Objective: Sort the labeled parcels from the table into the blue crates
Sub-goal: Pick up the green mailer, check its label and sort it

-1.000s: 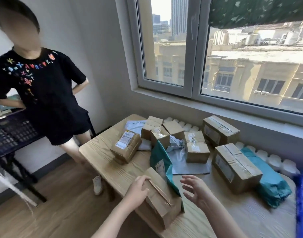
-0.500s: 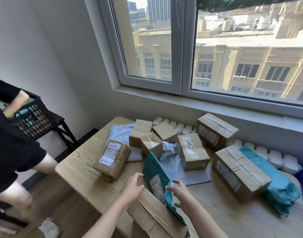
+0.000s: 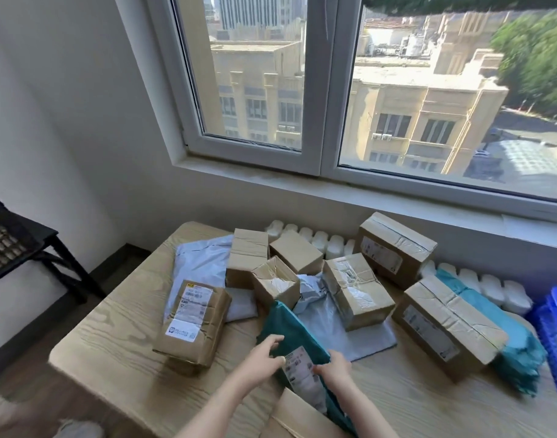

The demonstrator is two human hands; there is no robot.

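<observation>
A teal mailer bag with a white label leans on a cardboard box at the table's near edge. My left hand grips the bag's left edge and my right hand grips its right edge beside the label. Several brown labeled boxes lie on the wooden table: one at the left, a cluster in the middle, two larger ones at the right. A blue crate shows at the right edge.
Grey mailer bags lie under the boxes, and a second teal bag lies by the blue crate. White bottles line the wall under the window. A dark crate on a black stand is at the left. A person's shoe shows bottom left.
Both my hands moved off the near box and closed on the teal bag's edges. The view swung right, so the standing person left the frame.
</observation>
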